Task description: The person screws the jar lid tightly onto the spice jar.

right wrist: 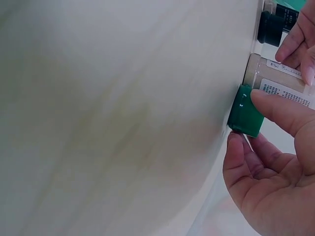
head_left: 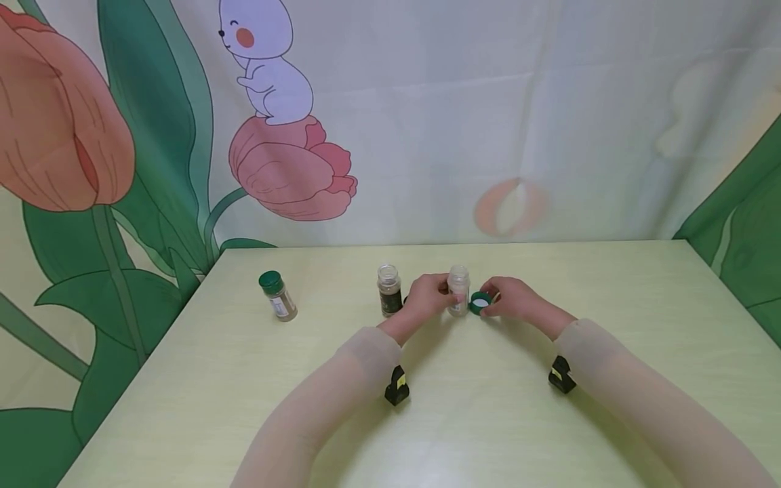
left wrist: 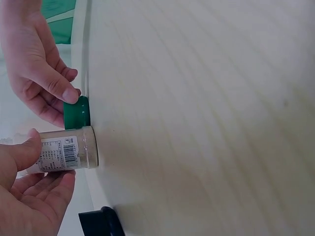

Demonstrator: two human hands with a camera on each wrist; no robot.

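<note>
An uncapped clear spice jar [head_left: 459,285] with pale beige contents stands upright on the table, gripped by my left hand [head_left: 427,295] between thumb and fingers. Its white label with a barcode shows in the left wrist view. Close against the jar's right side is a green cap [head_left: 480,303], its white inside facing up. My right hand [head_left: 514,298] pinches this cap [right wrist: 247,112] at its edge, thumb on one side and fingertips on the other. The cap sits at table level beside the jar's base.
Left of my left hand stands another uncapped jar [head_left: 389,295] with a dark label. A black cap [right wrist: 270,28] lies beside it, mostly hidden by the left hand in the head view. Farther left is a jar [head_left: 281,298] with its green cap on. A printed cloth [head_left: 415,135] hangs behind the table.
</note>
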